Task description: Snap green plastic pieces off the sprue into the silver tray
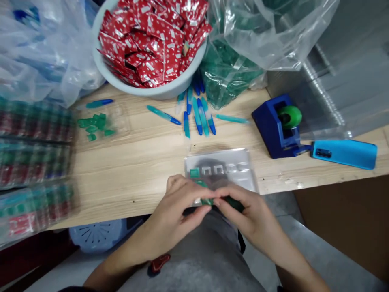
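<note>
Both hands meet over the near edge of a clear plastic blister tray [220, 156]. Between thumb and index finger, my left hand [182, 200] pinches a small green plastic piece [207, 200]. My right hand [246, 207] is closed, its thumb and fingertip pressed together against the same spot; a dark green item [234, 202] shows inside its grip, its kind unclear. One green square piece [194, 173] sits in the leftmost small pocket of the tray. The fingers hide the tray's near part.
Blue-and-teal pens [199, 115] lie behind the tray. A tub [152, 94] of red dotted packets stands at the back. Green pieces [95, 123] lie left in a clear tray. Packed trays [33, 162] fill the left edge. A tape dispenser [267, 129] and blue phone [346, 154] are right.
</note>
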`<state>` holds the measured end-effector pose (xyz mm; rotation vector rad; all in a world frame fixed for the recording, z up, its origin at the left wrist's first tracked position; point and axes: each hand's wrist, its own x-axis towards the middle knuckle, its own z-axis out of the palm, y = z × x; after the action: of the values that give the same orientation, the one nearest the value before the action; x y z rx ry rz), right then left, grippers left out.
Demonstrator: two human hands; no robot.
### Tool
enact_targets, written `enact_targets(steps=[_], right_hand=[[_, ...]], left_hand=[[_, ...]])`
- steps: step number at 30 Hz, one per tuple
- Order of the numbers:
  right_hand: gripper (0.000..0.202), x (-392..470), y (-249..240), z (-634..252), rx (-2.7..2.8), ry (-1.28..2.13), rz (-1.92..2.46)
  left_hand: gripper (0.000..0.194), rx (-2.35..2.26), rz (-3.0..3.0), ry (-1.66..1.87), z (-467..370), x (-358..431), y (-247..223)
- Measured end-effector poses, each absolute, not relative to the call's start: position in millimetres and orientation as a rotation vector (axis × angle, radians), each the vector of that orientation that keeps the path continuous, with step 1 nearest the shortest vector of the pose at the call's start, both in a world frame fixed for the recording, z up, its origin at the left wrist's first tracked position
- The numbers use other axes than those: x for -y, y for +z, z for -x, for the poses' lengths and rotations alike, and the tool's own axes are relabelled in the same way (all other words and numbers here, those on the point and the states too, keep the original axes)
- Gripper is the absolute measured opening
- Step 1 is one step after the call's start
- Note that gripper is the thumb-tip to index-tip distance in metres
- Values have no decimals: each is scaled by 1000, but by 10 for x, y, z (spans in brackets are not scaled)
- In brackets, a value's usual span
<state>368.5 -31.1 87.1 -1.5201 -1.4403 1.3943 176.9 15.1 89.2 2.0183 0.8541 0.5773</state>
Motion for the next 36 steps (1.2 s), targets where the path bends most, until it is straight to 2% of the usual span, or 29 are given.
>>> enact_targets(steps=[4, 8, 11, 18, 24, 27, 30, 36], right_hand=[[15, 224, 781, -3585, 1476, 1107, 1718], [12, 196, 752, -3552, 1447, 1028, 1781], [3, 222, 752, -3624, 1273, 1100, 1738], [35, 277, 741, -3831, 751, 1525, 1218], [41, 320, 767, -3783, 678, 1633, 1051], [39, 334, 792, -3757, 679, 1616, 1093], [29, 324, 801, -3741, 643, 1616, 1038], [16, 296, 798, -3725, 604, 1490, 1043]], left_hand=[[14, -1103, -2232, 529, -1894, -295, 816], [8, -1145, -2261, 422, -1926, -442, 746], [10, -1069, -2255, 368, -1919, -499, 704], [14, -1059, -2519, 475, -1945, -465, 682], [21, -849, -2264, 611, -2017, -439, 863], [26, -816, -2218, 578, -2059, -408, 933], [23, -820, -2143, 595, -2073, -383, 936], [27, -801, -1731, 720, -2050, -348, 846]])
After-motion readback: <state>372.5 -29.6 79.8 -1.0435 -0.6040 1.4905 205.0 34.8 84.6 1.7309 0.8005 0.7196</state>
